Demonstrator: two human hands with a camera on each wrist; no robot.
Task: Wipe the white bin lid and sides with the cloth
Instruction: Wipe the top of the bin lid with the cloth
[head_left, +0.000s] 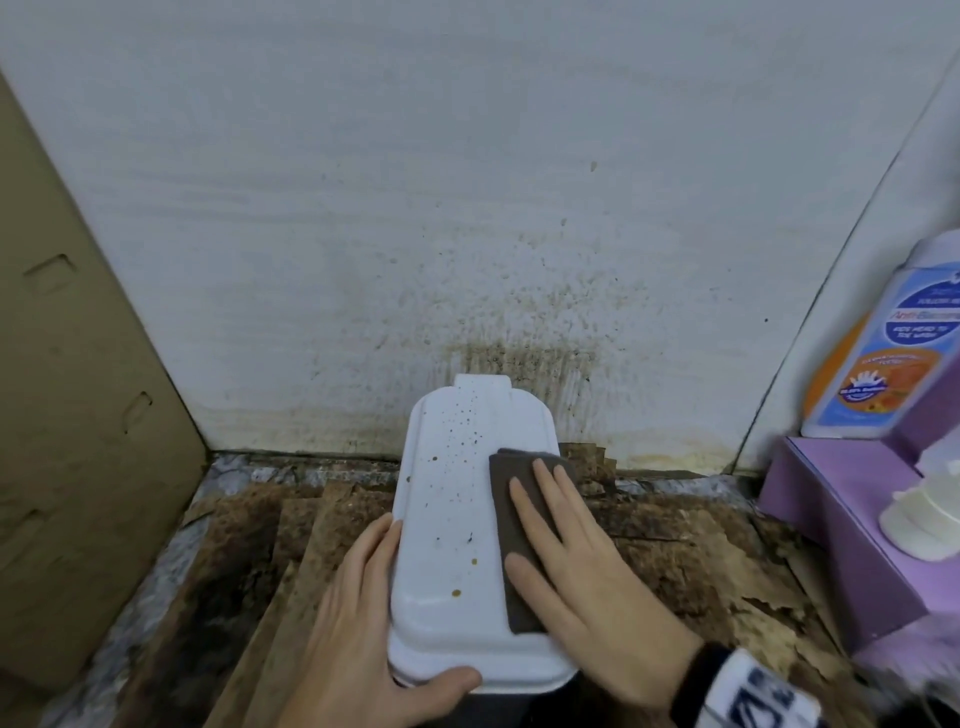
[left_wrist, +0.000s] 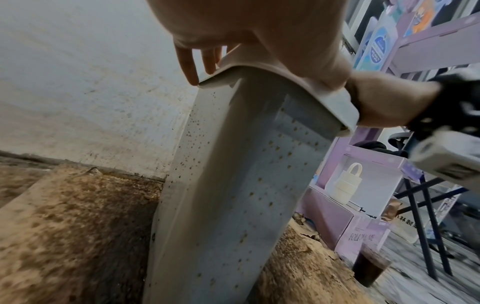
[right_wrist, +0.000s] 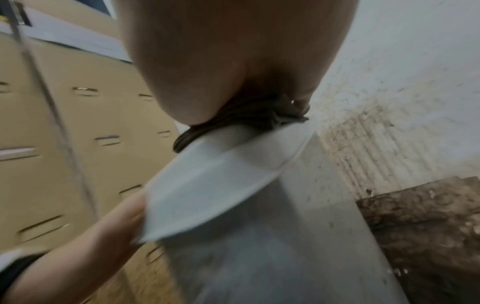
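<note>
The white bin lid (head_left: 447, 525), speckled with brown spots, faces up in the middle of the head view. A folded dark grey-brown cloth (head_left: 506, 478) lies on its right half. My right hand (head_left: 561, 551) presses flat on the cloth with straight fingers. My left hand (head_left: 363, 608) grips the lid's near-left corner, thumb over the front rim and fingers down the left edge. In the left wrist view the tall bin side (left_wrist: 233, 185) is dotted with brown specks. The right wrist view shows the cloth (right_wrist: 249, 121) bunched under my palm on the lid (right_wrist: 207, 185).
The bin stands against a stained white wall (head_left: 519, 312) on dirty brown floor boards (head_left: 249, 571). A cardboard panel (head_left: 78, 415) closes the left side. At the right sit a purple box (head_left: 841, 519) and a soap bottle (head_left: 893, 353). A cup of dark drink (left_wrist: 369, 265) stands on the floor.
</note>
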